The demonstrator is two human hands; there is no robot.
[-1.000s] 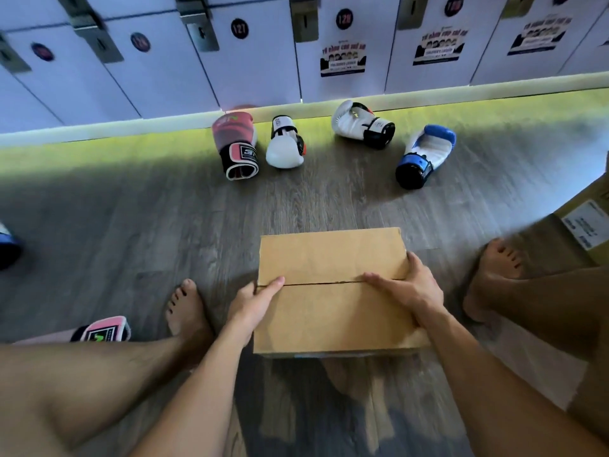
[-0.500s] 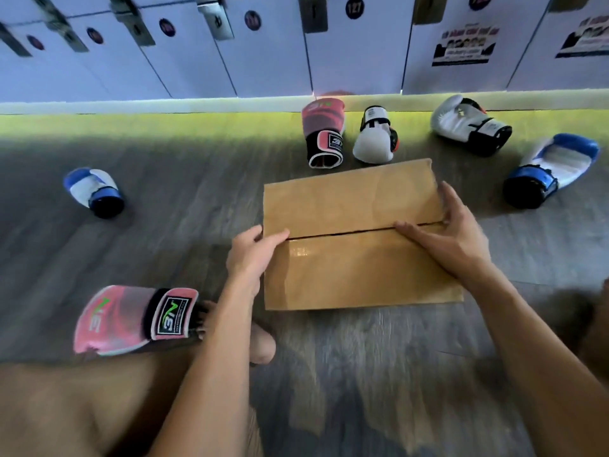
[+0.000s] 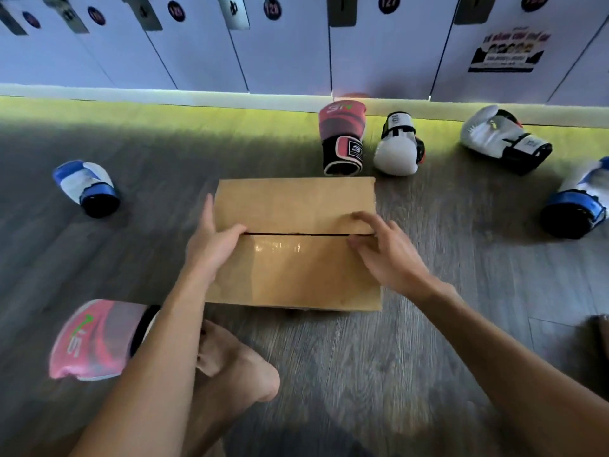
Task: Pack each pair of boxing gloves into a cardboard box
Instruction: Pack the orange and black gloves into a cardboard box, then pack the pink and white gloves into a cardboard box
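Resting loosely open along the seam of the closed brown cardboard box mid-frame, left hand and right hand grip nothing; hasty prying could tear a flap.

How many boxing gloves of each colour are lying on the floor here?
Pink gloves: 2
White-and-black gloves: 2
Blue-and-white gloves: 2
Total: 6

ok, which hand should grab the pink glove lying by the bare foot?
Left. The left hand rests at the cardboard box's left edge, and its forearm already crosses over the near pink boxing glove. The right hand sits on the box's other side and would have to reach across it.
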